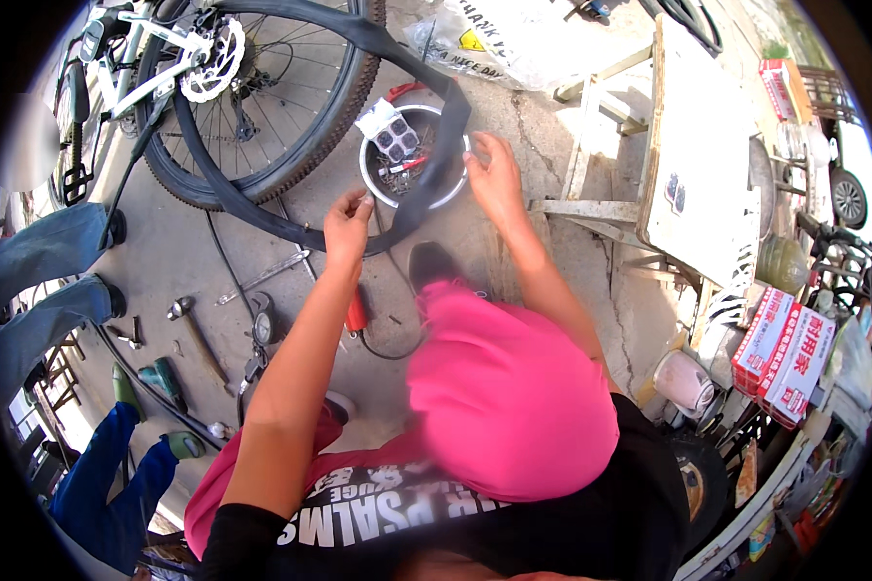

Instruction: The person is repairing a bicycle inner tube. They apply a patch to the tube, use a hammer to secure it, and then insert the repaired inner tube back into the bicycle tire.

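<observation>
A large black inner tube (445, 145) loops from the bicycle wheel across a white bucket (367, 165). My left hand (346, 228) is in front of the tube's lower run, thumb and fingers pinched together at the bucket's left side; whatever is between the fingertips is too small to make out. Just beyond the bucket's right rim, my right hand (495, 181) has its fingers curved and apart, near the tube, with nothing visible in them. Inside the bucket are a sheet of round dark patches (395, 139), a small red-and-white item (414, 164) and dark scraps.
An upturned white bicycle (150, 68) with a knobbly tyre (344, 136) stands upper left. On the ground lie a hammer (196, 339), a pressure gauge (264, 324) and a red-handled tool (357, 315). A wooden stool (698, 145) stands right. Two people's legs (44, 252) are at left.
</observation>
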Demonstrator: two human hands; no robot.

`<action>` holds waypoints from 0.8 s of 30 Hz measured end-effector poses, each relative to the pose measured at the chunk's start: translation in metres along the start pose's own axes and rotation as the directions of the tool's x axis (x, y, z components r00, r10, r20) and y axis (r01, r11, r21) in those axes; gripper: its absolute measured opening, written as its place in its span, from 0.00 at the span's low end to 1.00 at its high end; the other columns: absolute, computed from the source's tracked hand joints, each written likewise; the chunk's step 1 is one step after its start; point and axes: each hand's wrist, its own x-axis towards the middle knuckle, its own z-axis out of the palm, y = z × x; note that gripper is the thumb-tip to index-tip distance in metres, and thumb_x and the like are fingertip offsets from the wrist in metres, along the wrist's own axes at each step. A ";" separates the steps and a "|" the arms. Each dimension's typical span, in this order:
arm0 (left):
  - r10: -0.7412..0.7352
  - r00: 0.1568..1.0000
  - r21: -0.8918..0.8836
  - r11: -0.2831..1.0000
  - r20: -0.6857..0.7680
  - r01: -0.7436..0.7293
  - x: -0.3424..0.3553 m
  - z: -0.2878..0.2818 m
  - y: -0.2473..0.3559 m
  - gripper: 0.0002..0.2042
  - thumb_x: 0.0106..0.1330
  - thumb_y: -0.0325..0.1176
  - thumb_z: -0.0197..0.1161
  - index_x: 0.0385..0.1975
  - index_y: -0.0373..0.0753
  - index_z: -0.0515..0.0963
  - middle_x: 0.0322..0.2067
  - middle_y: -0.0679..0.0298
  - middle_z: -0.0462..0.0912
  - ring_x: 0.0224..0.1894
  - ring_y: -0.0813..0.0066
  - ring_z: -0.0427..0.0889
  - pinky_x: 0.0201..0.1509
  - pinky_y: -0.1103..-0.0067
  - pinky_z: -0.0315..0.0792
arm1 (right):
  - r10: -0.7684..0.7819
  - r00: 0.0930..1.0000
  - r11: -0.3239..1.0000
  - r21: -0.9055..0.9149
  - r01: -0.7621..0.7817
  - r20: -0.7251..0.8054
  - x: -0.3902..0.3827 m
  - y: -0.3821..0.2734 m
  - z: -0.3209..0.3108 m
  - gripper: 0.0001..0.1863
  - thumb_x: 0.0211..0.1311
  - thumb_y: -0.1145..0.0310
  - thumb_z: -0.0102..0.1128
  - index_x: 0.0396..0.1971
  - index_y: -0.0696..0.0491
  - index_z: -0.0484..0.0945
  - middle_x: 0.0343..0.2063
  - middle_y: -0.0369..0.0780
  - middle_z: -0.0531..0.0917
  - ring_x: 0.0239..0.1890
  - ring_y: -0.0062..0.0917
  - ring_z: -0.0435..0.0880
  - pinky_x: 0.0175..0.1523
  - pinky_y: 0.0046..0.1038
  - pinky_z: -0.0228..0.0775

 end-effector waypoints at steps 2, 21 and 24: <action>0.006 1.000 -0.026 1.000 0.010 -0.006 -0.020 -0.014 -0.007 0.15 0.67 0.34 0.59 0.51 0.35 0.77 0.36 0.67 0.80 0.38 0.79 0.76 0.41 0.81 0.70 | 0.028 0.991 0.982 0.180 -0.052 0.132 -0.021 -0.042 -0.024 0.18 0.61 0.72 0.58 0.51 0.60 0.74 0.50 0.49 0.77 0.50 0.36 0.79 0.53 0.31 0.72; -0.144 0.901 -0.113 0.972 0.410 0.207 -0.141 -0.074 -0.023 0.12 0.70 0.33 0.55 0.45 0.33 0.77 0.29 0.65 0.80 0.30 0.77 0.80 0.37 0.81 0.75 | -0.012 0.977 0.973 -0.228 -0.038 -0.211 -0.023 -0.063 -0.282 0.18 0.57 0.72 0.63 0.49 0.57 0.78 0.44 0.41 0.80 0.42 0.22 0.76 0.50 0.23 0.69; -0.127 0.904 -0.166 0.964 0.408 0.210 -0.148 -0.080 -0.017 0.12 0.70 0.33 0.55 0.45 0.32 0.77 0.30 0.65 0.80 0.30 0.77 0.80 0.38 0.81 0.75 | -0.168 0.986 0.888 -0.437 0.143 -0.020 -0.019 -0.079 -0.284 0.21 0.53 0.71 0.65 0.48 0.58 0.77 0.46 0.47 0.79 0.44 0.34 0.81 0.53 0.29 0.72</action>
